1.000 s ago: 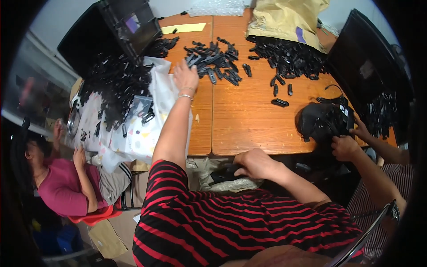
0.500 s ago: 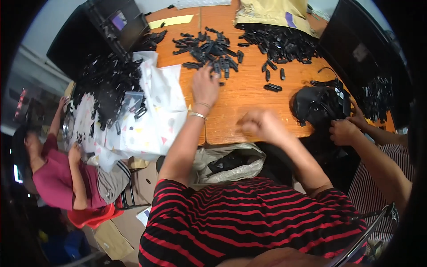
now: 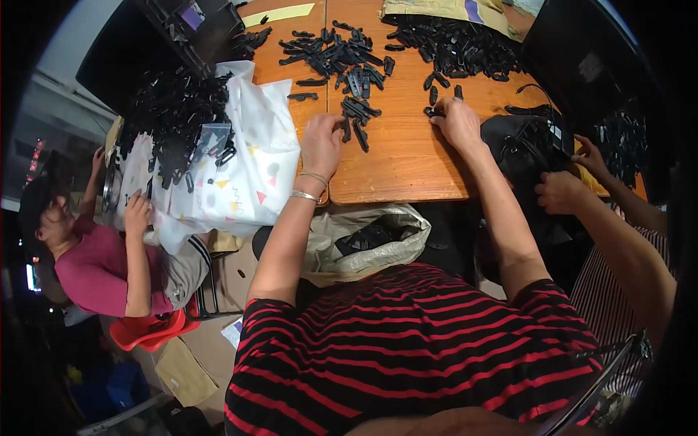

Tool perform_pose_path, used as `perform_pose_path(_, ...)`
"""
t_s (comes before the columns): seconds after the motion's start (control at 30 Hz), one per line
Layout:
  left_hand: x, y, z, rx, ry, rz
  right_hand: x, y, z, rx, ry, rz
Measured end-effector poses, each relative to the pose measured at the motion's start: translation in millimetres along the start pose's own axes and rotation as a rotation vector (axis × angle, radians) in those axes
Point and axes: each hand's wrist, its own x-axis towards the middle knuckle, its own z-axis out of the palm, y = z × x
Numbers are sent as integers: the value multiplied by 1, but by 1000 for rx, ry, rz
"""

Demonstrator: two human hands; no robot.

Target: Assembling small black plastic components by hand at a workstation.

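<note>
My left hand [image 3: 322,147] rests on the table with its fingers curled at a slim black plastic part [image 3: 345,130]. Right beside those fingers lies a small cluster of similar black parts [image 3: 360,109], with one more part [image 3: 361,136] nearer me. My right hand [image 3: 459,125] reaches down to the tabletop, its fingers closed on a black plastic part [image 3: 430,111] that is mostly covered by them. Just beyond that hand lie two loose black pieces [image 3: 433,95]. Farther back spreads a loose heap of black parts [image 3: 338,54].
A denser black heap [image 3: 465,47] lies before a tan bag [image 3: 443,9]. A patterned plastic sheet [image 3: 265,160] bears more parts at left; a black bag [image 3: 512,142] sits at right. Below the table edge is an open woven sack [image 3: 407,236]. Co-workers [image 3: 109,265] sit on both sides.
My left hand has come back from the heap, and several parts now lie nearer me. My right hand has moved forward onto a loose part. The view has shifted slightly.
</note>
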Motion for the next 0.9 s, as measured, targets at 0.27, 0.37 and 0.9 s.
perform_pose_path(0.27, 10, 11, -5, 151, -139, 135, -14, -7, -8, 29, -67, -25)
perform_pose_path(0.37, 10, 15, -9, 163, -155, 125, -19, -8, -16, 85, -64, -43)
perform_pose_path(0.9, -9, 42, -19, -1111, -134, -664, -49, -80, -1, 762, -173, -68)
